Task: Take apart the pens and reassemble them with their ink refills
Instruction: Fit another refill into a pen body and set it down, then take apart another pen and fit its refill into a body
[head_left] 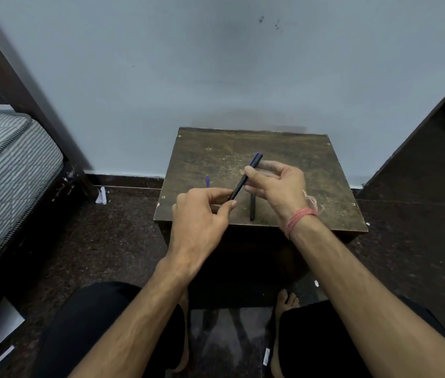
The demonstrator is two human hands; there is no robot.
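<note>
Both hands meet over the near middle of the worktop [292, 148], sharing one slanted pen [244, 177]: the left hand [202, 214] pinches its near, lower end, and the right hand [276, 186] has its grip higher up, the far end poking out beyond it. Just below the right grip a second pen [252, 208] lies on the worktop, pointing toward the near edge. Left of the grips, a short refill piece [207, 181] rests on the worktop. Well left stands a bed [5, 165]; a wall [216, 64] rises behind.

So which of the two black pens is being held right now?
The slanted black pen with the purple end, gripped by both the left hand and right hand. The other black pen lies untouched on the wooden table.
</note>
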